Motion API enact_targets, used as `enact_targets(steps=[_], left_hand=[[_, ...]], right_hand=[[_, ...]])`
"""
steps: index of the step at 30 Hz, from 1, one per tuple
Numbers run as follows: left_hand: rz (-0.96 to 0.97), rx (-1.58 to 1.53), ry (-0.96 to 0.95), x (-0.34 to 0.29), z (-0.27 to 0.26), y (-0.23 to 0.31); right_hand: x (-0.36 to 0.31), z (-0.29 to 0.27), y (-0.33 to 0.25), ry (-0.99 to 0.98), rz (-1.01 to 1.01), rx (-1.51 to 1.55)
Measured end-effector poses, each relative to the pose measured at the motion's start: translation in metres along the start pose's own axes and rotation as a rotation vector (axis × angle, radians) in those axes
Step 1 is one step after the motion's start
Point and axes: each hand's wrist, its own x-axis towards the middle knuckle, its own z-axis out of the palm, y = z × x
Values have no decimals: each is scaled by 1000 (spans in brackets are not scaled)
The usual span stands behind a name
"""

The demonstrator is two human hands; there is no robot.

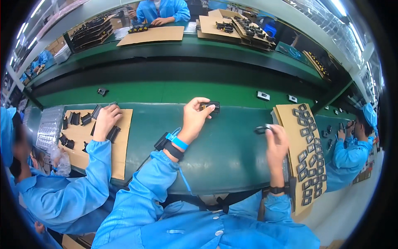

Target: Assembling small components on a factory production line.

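Over the middle of the green work surface, my left hand [195, 118] grips a small black boxy part [214, 107] with an orange-gold patch, thumb on top. A blue wrist strap [177, 142] with a cord is round that wrist. Farther right, my right hand [277, 143] pinches a small dark frame-like piece [260, 130] between thumb and fingers; it looks slightly blurred. Beside that hand lies a cardboard sheet [293, 143] bearing rows of several black rectangular frames [311, 148]. The two held pieces are well apart.
At left a co-worker's hand [108, 120] reaches over cardboard [120, 153] with several black parts. On the green belt ahead lie a black part [102, 91] and two silver-grey devices [263, 96]. Beyond stands a shelf [166, 51]; another person works at far right.
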Motion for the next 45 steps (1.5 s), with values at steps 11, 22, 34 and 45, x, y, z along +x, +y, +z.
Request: enact_targets(steps=[11,22,34,45], left_hand=[[-8,-131,92,7,-8,0],[73,91,-4,5,-2,-3],[90,137,-34,2,-2,0],[-17,166,-71,6,-13,-5]], right_hand=[[37,173,25,-263,679,991],[36,172,42,-330,563,763],[37,175,40,-324,551,737],[34,182,36,-215,434,763]])
